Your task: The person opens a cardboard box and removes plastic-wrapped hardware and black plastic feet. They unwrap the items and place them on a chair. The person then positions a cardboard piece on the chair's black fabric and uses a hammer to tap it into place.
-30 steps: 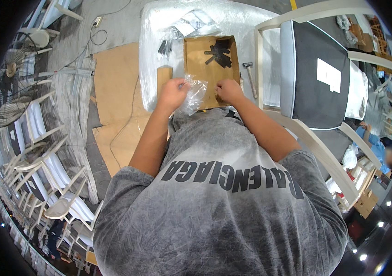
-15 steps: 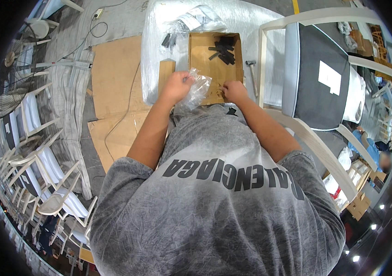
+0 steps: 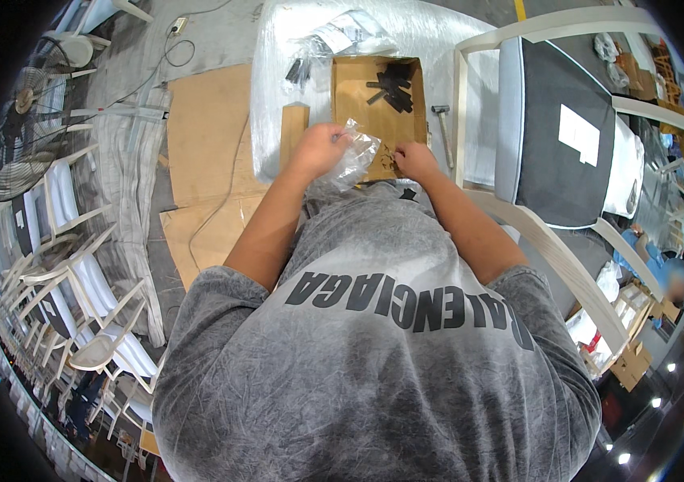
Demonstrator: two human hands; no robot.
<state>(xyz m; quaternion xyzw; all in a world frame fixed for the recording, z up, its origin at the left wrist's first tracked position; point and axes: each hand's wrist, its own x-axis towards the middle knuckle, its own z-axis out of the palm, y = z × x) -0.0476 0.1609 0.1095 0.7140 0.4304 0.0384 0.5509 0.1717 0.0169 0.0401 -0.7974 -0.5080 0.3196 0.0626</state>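
My left hand is closed on a crumpled clear plastic bag, which hangs over the near left part of an open cardboard box. Inside the box's near right corner, my right hand has its fingers pinched together. Small dark pieces lie on the box floor beside those fingertips; whether one is between them is too small to make out. A heap of black strips lies at the far right of the box. Just right of the box rests a hammer.
The box stands on a plastic-wrapped surface. More black strips and a plastic packet lie beyond it. A pale wooden chair frame with a dark panel stands close on the right. Cardboard sheets cover the floor at left, near several chairs.
The whole view has shifted slightly. My left hand and the plastic bag have moved a little to the right, nearer my right hand, which stays at the box's near right corner.
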